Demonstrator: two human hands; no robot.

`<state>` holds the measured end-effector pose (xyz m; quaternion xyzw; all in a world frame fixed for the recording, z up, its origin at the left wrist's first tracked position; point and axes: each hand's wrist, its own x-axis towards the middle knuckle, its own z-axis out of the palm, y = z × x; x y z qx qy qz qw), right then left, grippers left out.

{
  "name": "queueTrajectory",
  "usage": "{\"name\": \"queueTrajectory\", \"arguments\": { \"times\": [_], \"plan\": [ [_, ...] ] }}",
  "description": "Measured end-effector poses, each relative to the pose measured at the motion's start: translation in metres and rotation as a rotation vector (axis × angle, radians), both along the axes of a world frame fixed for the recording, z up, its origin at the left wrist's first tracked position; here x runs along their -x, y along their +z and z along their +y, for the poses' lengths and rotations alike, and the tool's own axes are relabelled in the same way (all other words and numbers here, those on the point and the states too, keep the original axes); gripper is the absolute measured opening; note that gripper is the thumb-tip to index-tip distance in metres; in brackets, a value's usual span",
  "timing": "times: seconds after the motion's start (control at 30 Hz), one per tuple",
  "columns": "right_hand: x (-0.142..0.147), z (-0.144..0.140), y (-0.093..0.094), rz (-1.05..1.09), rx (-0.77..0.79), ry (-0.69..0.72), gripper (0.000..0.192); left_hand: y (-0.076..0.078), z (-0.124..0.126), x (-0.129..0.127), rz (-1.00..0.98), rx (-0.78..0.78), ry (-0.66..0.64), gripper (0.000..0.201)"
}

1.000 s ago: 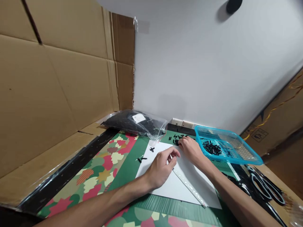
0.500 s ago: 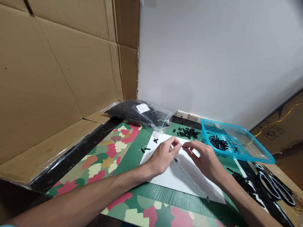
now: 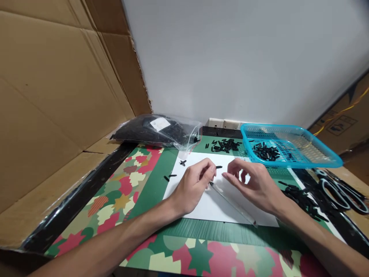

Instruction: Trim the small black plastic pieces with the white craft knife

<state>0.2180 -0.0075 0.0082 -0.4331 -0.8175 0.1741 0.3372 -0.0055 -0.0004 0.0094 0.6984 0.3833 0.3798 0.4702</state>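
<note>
white sheet point(image 3: 213, 204) | left hand point(image 3: 191, 186) pinching one black piece point(image 3: 218, 167) | right hand point(image 3: 255, 184) released

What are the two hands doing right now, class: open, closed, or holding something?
Left hand: fingers pinched on a small black piece over the white sheet.
Right hand: open, holding nothing.

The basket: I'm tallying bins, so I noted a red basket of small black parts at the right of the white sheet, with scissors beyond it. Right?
Not quite: the basket is blue, not red, as the head view shows. It does hold small black parts, to the right of the white sheet, with scissors beyond it.
</note>
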Motion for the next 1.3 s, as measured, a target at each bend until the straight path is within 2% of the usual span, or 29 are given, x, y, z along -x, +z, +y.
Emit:
{"name": "queueTrajectory", "arguments": {
  "times": [0.1,0.2,0.33,0.43,0.63,0.7,0.8,0.97,1.1,1.17,1.3],
  "plan": [
    [0.005,-0.006,0.003,-0.240,0.088,0.045,0.020,0.001,0.002,-0.001,-0.027,-0.030,0.049,0.038],
    [0.013,-0.010,0.001,-0.427,0.067,0.040,0.013,0.003,0.004,-0.001,-0.042,-0.075,0.099,0.036],
    [0.019,-0.013,-0.002,-0.538,0.011,0.057,0.009,0.008,0.004,0.002,-0.037,-0.147,0.151,0.032],
    [0.018,-0.014,-0.006,-0.594,0.010,0.065,0.007,0.011,0.002,0.003,-0.087,-0.104,0.150,0.024],
    [0.014,-0.018,-0.013,-0.685,-0.049,0.148,0.041,0.015,-0.001,0.001,-0.242,-0.017,0.034,0.023],
    [0.013,-0.018,-0.011,-0.627,0.001,0.170,0.034,0.015,-0.001,0.000,-0.255,-0.018,0.034,0.024],
    [0.011,-0.014,0.000,-0.421,0.157,0.215,0.022,0.013,0.000,0.000,-0.262,-0.031,0.058,0.024],
    [0.001,-0.007,0.019,0.033,0.418,0.256,0.029,0.012,0.001,0.001,-0.322,-0.008,0.064,0.022],
    [-0.007,-0.001,0.015,0.310,0.618,0.331,0.024,0.012,0.000,0.001,-0.370,0.016,0.055,0.022],
    [-0.009,0.002,0.009,0.380,0.627,0.355,0.024,0.012,0.000,0.001,-0.373,0.023,0.068,0.022],
    [-0.007,0.007,-0.004,0.339,0.370,0.245,0.025,0.012,0.001,0.005,-0.364,0.018,0.099,0.022]
  ]
}}
